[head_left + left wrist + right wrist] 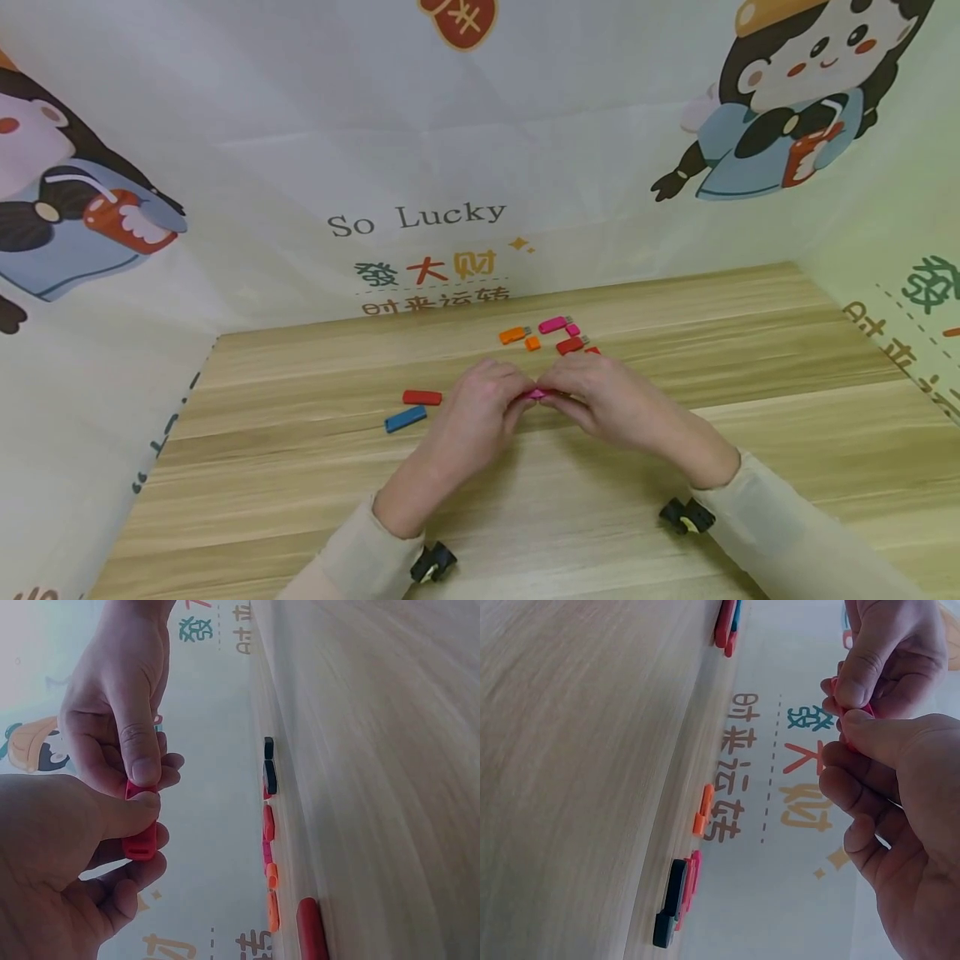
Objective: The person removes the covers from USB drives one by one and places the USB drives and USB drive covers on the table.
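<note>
My left hand (480,408) and right hand (607,396) meet above the table, both pinching a small pinkish-red USB stick (140,844). In the head view only a sliver of the stick (536,394) shows between the fingertips. The left wrist view has the left hand (67,847) holding its slotted end, while the right hand (124,697) grips the other end. Seen from the right wrist, the thumbs cover much of it. Whether its cap is on cannot be told.
Capless orange (513,335), pink (553,325) and red (570,345) USB sticks lie behind the hands, caps beside them. A black stick (676,889) with its cap shows from the wrists. Closed red (422,397) and blue (406,419) sticks lie left. Printed cloth walls surround the table.
</note>
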A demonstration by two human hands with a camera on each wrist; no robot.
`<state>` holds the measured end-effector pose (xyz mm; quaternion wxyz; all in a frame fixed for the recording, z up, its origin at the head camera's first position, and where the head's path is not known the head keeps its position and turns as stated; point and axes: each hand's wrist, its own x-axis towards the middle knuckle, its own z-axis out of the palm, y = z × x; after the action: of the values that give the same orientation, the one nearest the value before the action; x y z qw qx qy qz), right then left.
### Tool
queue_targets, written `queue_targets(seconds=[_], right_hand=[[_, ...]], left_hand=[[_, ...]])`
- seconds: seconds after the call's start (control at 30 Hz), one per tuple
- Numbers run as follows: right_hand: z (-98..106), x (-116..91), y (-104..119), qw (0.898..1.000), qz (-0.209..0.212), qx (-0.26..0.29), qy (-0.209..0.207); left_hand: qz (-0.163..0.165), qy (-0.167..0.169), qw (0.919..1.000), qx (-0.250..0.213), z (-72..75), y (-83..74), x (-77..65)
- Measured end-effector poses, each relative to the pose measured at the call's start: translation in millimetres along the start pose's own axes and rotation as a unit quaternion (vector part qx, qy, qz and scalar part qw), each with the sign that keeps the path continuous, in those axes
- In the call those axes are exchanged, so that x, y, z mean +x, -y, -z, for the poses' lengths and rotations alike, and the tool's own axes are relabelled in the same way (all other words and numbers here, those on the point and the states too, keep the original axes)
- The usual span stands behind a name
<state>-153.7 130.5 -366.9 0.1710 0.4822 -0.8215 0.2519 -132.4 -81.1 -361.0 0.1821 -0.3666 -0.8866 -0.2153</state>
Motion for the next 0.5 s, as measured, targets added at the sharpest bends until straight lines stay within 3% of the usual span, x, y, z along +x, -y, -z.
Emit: queue_targets(seconds=[0.5], right_hand=[[1.3,0.3,0.5,1.0,-0.004,0.004,-0.002]], left_hand=[[0.005,-0.004,1.0,0.001,0.4,-1.1,0.0]])
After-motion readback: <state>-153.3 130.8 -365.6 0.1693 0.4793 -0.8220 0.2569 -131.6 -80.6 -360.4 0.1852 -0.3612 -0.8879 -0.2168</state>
